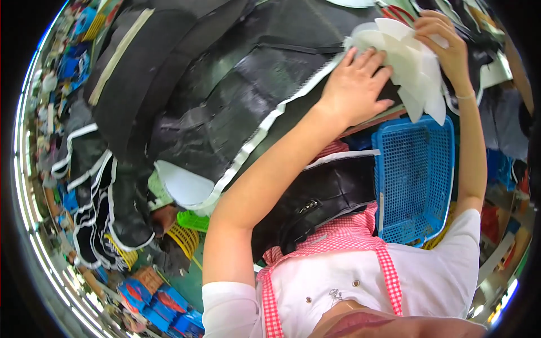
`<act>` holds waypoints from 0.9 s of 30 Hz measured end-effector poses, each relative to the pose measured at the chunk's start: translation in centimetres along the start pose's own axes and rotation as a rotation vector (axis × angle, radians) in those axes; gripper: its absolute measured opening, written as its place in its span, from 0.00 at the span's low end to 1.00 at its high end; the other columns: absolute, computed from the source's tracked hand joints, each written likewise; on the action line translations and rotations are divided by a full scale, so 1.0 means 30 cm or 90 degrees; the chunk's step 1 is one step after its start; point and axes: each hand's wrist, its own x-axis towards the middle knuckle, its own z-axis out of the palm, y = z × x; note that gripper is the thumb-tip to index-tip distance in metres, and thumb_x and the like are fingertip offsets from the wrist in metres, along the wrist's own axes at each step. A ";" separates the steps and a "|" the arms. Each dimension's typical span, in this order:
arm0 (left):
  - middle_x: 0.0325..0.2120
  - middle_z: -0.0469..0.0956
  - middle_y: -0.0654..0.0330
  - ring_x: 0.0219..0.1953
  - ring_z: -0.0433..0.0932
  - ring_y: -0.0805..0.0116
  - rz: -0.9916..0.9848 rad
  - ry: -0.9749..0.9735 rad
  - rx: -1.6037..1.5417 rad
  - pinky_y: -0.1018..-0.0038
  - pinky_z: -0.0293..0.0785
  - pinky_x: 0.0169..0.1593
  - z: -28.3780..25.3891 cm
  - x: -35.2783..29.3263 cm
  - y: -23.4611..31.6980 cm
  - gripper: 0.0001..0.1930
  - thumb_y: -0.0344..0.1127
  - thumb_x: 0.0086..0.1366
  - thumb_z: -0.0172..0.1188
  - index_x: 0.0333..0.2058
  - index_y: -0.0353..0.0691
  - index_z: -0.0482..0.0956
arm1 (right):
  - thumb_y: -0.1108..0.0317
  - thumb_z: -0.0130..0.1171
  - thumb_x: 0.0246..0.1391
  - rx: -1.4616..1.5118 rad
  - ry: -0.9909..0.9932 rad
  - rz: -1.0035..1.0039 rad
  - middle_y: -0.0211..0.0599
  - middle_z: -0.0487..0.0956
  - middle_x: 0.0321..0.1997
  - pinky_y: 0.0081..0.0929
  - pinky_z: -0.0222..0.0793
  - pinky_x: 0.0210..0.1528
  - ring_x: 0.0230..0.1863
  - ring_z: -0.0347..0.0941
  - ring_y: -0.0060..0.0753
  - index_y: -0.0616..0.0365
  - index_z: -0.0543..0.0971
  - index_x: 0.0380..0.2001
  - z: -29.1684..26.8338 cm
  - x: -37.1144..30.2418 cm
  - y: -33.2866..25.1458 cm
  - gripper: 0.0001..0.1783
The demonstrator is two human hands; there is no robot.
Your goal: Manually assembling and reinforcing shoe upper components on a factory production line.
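Observation:
My left hand [358, 84] lies palm down with its fingers spread, across black leather-like material and the near edge of a fan of thin white cut pieces [403, 53]. The pieces overlap and have rounded and pointed ends; their material I cannot make out. At the right edge of the fan, my right hand [442, 42] has its fingers bent together, pinching a white piece. Just beyond that hand lies a tool with red handles [397, 12], partly hidden. A long black panel [248, 84] with a white edge strip [259, 135] stretches leftward from under my left hand.
A blue plastic basket [414, 180] stands below the fan, close to my body. Black material [321, 197] with a white edge lies across my lap. Another white piece [183, 183] rests at the left, near white-edged black pieces [93, 191] and a yellow basket [185, 241].

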 end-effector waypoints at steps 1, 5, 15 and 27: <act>0.63 0.66 0.56 0.68 0.61 0.57 -0.004 0.018 0.014 0.59 0.50 0.71 0.012 -0.002 -0.007 0.31 0.57 0.62 0.58 0.58 0.45 0.72 | 0.78 0.65 0.49 0.030 0.038 0.025 0.34 0.83 0.44 0.30 0.64 0.63 0.60 0.72 0.36 0.59 0.81 0.33 -0.005 -0.001 0.021 0.07; 0.57 0.72 0.58 0.62 0.67 0.59 0.014 0.100 0.038 0.59 0.56 0.67 0.048 0.058 0.039 0.25 0.54 0.62 0.59 0.52 0.45 0.77 | 0.77 0.59 0.57 -0.009 -0.030 0.065 0.35 0.80 0.53 0.26 0.64 0.63 0.60 0.72 0.34 0.62 0.80 0.43 -0.142 0.017 0.047 0.10; 0.51 0.76 0.48 0.57 0.71 0.54 -0.069 0.201 0.135 0.60 0.63 0.60 0.144 0.168 0.010 0.18 0.45 0.58 0.63 0.44 0.42 0.78 | 0.67 0.65 0.52 -0.091 -0.217 0.213 0.34 0.77 0.53 0.27 0.67 0.56 0.52 0.71 0.35 0.48 0.73 0.61 0.009 -0.084 0.100 0.31; 0.58 0.73 0.49 0.61 0.67 0.57 -0.102 0.110 0.117 0.60 0.59 0.62 0.100 0.163 -0.016 0.24 0.53 0.57 0.62 0.45 0.42 0.77 | 0.78 0.62 0.56 0.049 0.034 0.098 0.34 0.82 0.48 0.23 0.69 0.56 0.52 0.75 0.29 0.61 0.79 0.37 -0.021 -0.107 -0.002 0.05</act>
